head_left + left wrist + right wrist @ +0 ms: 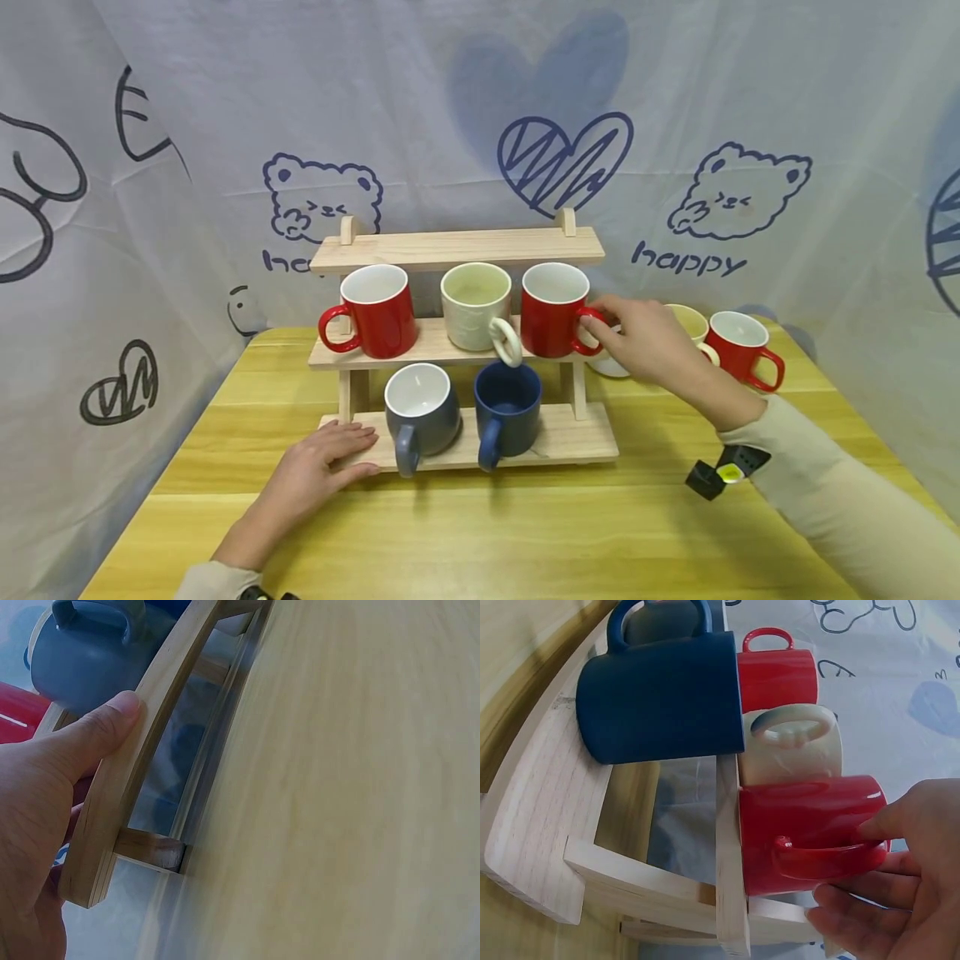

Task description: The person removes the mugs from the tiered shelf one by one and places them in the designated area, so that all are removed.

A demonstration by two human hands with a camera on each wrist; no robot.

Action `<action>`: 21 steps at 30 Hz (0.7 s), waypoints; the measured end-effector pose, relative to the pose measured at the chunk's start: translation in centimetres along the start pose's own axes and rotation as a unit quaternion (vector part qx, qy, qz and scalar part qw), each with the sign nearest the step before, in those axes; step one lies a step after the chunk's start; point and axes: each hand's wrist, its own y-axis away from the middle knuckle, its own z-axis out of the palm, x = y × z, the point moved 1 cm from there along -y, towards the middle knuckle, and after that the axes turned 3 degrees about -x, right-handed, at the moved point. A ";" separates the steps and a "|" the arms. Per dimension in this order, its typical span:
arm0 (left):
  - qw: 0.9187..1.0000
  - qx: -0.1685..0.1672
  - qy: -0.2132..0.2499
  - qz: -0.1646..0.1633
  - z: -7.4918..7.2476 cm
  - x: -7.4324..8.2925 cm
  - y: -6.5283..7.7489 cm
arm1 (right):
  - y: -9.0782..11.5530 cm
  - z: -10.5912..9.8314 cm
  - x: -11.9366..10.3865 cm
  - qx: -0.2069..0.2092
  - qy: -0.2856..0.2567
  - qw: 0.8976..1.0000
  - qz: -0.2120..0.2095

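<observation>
A three-tier wooden rack (457, 250) stands on the table. On its middle shelf, my right hand (637, 337) pinches the handle of the rightmost red mug (551, 312), thumb and fingers on either side, in the right wrist view too. Left of that mug sit a cream mug (472, 312) and another red mug (384, 317). My left hand (318, 467) rests on the left end of the bottom shelf, its thumb along the front edge. A grey-blue mug (435, 417) and a dark blue mug (517, 417) stand on that shelf, handles toward me.
At the right, behind my right forearm, a red mug (738, 346) and a partly hidden pale yellow mug (688, 321) stand on the wooden table (480, 533). A white object (609, 364) shows beside the rack. Printed white cloth (450, 100) hangs behind.
</observation>
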 end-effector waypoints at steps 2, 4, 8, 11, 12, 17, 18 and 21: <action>1.000 0.000 -0.001 0.001 0.0 0.0 0.0 | 0.1 -0.2 0.1 -0.004 -0.013 1.000 0.002; 1.000 0.001 -0.002 0.001 0.0 0.0 0.0 | 0.1 -0.3 0.1 -0.009 -0.028 1.000 0.004; 1.000 0.002 -0.004 0.003 0.0 0.0 0.0 | 0.3 -0.6 0.4 -0.023 -0.062 0.998 0.010; 1.000 0.003 -0.005 0.006 0.0 0.0 0.0 | 0.3 -0.8 0.8 -0.031 -0.082 0.996 0.017; 1.000 0.004 -0.005 0.007 0.0 0.1 0.0 | 0.4 -0.9 0.9 -0.033 -0.086 0.996 0.019; 1.000 0.006 -0.004 0.009 0.0 0.1 0.0 | 0.6 -1.4 1.2 -0.033 -0.090 0.995 0.021; 1.000 0.006 -0.004 0.009 0.0 0.1 0.0 | 0.6 -1.5 1.3 -0.031 -0.089 0.995 0.022; 1.000 0.004 -0.005 0.009 0.0 0.1 0.0 | 0.8 -1.7 1.5 -0.028 -0.093 0.995 0.025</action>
